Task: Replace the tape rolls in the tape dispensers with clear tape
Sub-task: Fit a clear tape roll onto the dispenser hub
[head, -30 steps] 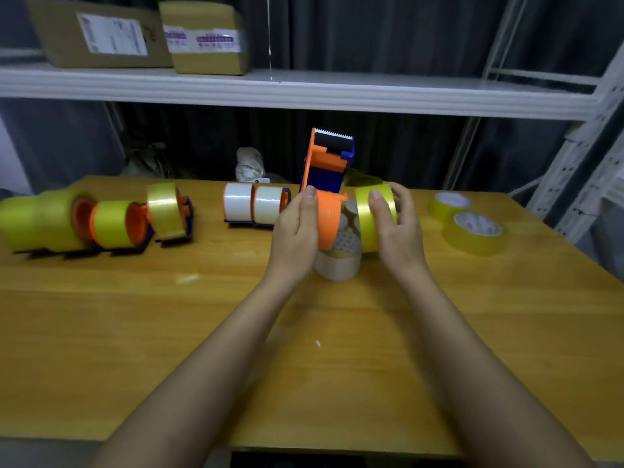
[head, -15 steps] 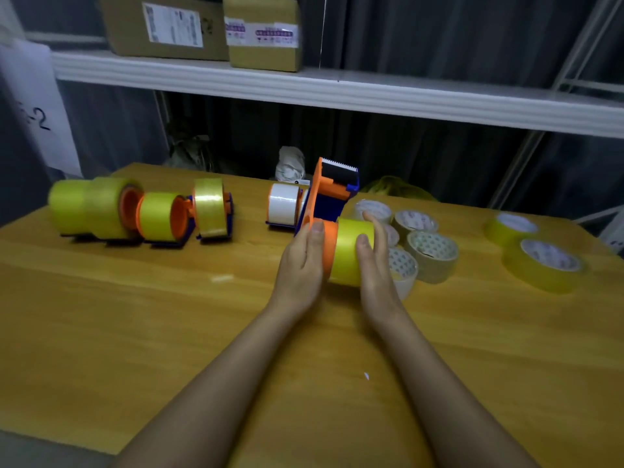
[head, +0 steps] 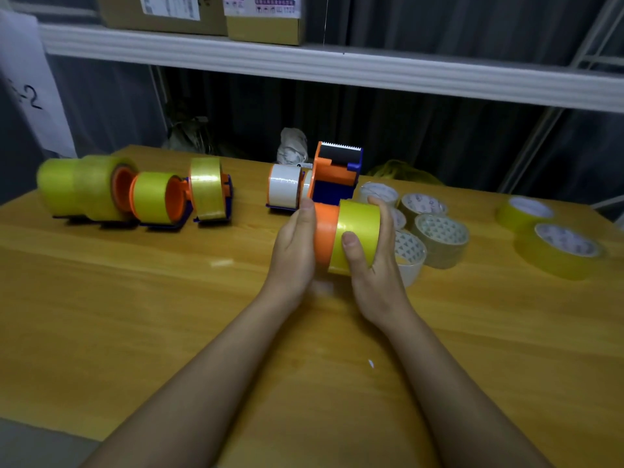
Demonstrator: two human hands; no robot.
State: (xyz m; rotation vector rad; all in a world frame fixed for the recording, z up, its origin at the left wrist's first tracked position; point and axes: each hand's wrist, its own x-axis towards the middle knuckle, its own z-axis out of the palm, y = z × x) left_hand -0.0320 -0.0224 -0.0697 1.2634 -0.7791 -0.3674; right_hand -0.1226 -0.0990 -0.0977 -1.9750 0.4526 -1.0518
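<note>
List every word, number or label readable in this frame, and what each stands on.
"-2": handwritten on the white paper sheet hanging at far left; anything before it is cut off.
Labels on the two cardboard boxes on the shelf: print too small and blurred to read.
Printing on the inner cores of the loose tape rolls: patterned, not legible.

The wooden table carries loaded tape dispensers, loose clear rolls and yellow rolls.
</note>
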